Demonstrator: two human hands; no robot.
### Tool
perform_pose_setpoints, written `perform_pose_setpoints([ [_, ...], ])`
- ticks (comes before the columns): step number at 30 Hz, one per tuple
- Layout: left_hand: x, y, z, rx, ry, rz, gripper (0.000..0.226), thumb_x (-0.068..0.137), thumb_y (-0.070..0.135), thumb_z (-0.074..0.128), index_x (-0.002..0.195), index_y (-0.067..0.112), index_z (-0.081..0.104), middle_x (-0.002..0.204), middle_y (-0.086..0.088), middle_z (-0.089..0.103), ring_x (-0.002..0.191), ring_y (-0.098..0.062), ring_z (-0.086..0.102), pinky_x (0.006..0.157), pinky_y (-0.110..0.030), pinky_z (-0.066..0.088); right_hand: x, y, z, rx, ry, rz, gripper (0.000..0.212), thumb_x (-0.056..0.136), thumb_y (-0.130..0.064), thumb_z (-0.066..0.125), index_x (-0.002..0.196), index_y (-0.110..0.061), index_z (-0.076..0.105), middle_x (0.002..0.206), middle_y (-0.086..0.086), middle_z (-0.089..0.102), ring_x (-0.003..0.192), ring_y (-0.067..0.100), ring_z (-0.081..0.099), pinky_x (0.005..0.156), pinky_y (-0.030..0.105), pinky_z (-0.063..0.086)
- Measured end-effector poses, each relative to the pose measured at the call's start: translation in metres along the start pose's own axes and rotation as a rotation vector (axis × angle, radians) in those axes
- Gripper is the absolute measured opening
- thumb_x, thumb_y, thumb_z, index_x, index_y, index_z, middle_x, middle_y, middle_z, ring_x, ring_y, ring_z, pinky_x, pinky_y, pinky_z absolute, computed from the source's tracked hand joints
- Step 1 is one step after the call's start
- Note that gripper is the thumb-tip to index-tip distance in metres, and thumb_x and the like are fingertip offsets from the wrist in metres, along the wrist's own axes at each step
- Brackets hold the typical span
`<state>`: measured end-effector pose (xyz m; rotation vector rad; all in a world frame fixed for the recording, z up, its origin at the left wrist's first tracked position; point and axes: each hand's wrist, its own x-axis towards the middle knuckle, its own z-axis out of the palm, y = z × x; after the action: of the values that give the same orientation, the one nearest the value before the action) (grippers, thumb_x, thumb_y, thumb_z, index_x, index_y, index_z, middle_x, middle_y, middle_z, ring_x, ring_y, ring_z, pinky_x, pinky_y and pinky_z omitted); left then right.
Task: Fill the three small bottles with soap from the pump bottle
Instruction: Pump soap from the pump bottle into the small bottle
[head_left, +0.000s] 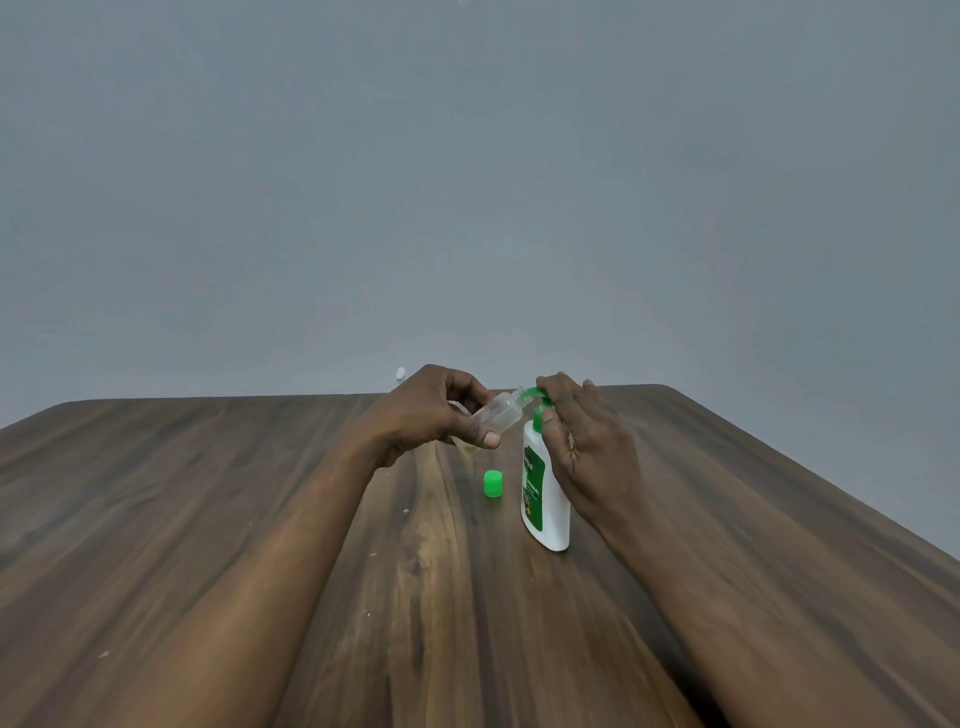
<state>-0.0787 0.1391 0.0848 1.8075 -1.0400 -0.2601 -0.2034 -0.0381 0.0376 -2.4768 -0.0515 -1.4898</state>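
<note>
A white pump bottle with a green label and green pump head stands upright on the wooden table. My right hand rests its fingers on top of the pump head. My left hand holds a small clear bottle tilted, its open neck touching the green spout. A little yellowish soap shows at the small bottle's lower end. A loose green cap stands on the table just left of the pump bottle. Other small bottles are hidden behind my left hand, apart from a white tip.
The table's far edge runs just behind my hands, against a plain grey wall. Its right edge slants down toward the lower right. A few pale specks lie on the wood.
</note>
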Motion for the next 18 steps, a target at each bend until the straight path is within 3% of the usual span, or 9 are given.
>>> perform_pose_setpoints([
  [5,-0.0027,0.0006,0.0024,-0.014,-0.01,-0.015,0.035,0.058,0.018,0.096,0.086,0.026,0.078,0.081,0.002,0.072,0.07,-0.009,0.066,0.066,-0.027,0.053,-0.0001,-0.0007,-0.0008,-0.012,0.001,-0.01,0.041,0.093,-0.02,0.036,0.121,-0.004,0.062,0.121,0.008,0.065,0.118,0.024,0.058,0.108,0.043,0.038],
  [11,-0.0053,0.0044,0.0029,-0.036,0.008,-0.026,0.035,0.059,0.016,0.095,0.088,0.025,0.078,0.082,0.002,0.073,0.074,-0.013,0.068,0.072,-0.033,0.056,-0.0002,-0.0041,-0.0017,0.017,0.04,0.015,0.043,0.093,-0.022,0.037,0.126,-0.006,0.059,0.127,0.009,0.061,0.124,0.021,0.051,0.107,0.039,0.039],
  [18,-0.008,0.0085,0.0025,-0.019,0.038,-0.041,0.038,0.055,0.018,0.095,0.088,0.023,0.079,0.091,-0.007,0.074,0.076,-0.013,0.067,0.076,-0.037,0.056,0.0023,0.0003,-0.0022,-0.005,-0.021,0.0,0.032,0.093,-0.008,0.048,0.121,-0.003,0.061,0.125,0.01,0.063,0.123,0.024,0.055,0.108,0.045,0.037],
])
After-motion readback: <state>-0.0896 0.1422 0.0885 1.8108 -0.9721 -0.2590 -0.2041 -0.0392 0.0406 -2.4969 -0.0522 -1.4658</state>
